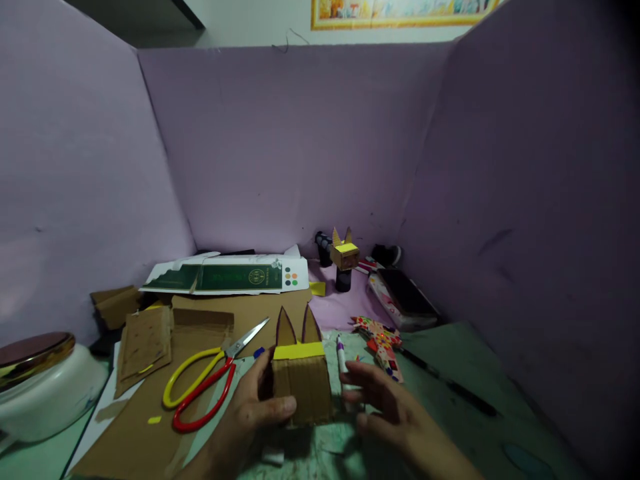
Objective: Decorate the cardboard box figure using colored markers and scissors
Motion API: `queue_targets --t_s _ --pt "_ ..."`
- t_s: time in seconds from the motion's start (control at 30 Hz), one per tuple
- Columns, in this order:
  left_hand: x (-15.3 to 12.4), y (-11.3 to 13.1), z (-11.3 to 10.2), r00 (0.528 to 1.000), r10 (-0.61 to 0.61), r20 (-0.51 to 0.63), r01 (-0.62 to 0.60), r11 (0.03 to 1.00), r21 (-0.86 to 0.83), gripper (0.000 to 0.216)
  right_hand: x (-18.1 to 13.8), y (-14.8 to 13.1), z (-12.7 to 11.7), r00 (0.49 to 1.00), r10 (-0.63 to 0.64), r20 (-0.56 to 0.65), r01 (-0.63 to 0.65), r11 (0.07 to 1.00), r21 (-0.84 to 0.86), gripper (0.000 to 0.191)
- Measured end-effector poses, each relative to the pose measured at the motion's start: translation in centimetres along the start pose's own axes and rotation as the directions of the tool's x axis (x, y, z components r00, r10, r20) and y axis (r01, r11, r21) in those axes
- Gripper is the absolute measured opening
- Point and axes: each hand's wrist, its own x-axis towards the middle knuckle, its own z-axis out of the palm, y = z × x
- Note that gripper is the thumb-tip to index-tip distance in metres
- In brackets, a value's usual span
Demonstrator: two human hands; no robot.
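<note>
Left hand [250,417] grips the cardboard box [302,390], thumb across its front, long axis upright with ears up. Right hand [395,417] open, fingers loose, just beside the box's right side; white marker [341,355] lies just past its fingertips. Scissors [207,383] left of the box.

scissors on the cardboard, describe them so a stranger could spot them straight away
On the flat brown cardboard sheet, left of the left hand gripping a cardboard box, lie the scissors. One yellow handle, one red: nothing nearby is so bright.
</note>
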Motion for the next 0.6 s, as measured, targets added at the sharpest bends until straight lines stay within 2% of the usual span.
queue_targets --t_s 0.07,0.13,0.3,0.43,0.6 --pt "0.0 -0.3 -0.1 1.0 -0.015 -0.007 0.016 0.999 0.047 0.075 0.1 -1.3 0.5 0.998 -0.036 -0.053 0.032 0.998 -0.062 0.049" --pt "0.0 -0.5 -0.1 1.0 -0.019 0.0 0.019 0.996 0.084 0.076 0.2 -1.7 0.9 0.999 -0.036 -0.029 0.033 0.993 -0.117 0.055" --pt "0.2 -0.8 -0.2 1.0 -0.015 0.022 0.012 0.992 0.122 0.076 0.2 -0.7 1.4 0.997 -0.07 0.021 0.073 0.979 -0.192 0.065" --pt "0.0 -0.6 -0.1 0.998 -0.02 0.06 0.013 0.992 0.127 0.077 -0.1 -0.5 2.0 0.995 -0.102 0.013 0.103 0.973 -0.206 0.064" --pt "-0.4 -0.5 0.5 0.996 -0.057 0.071 0.047 0.989 0.139 0.082 -0.3 -1.4 2.6 0.995 -0.099 0.013 0.1 0.979 -0.179 0.073"
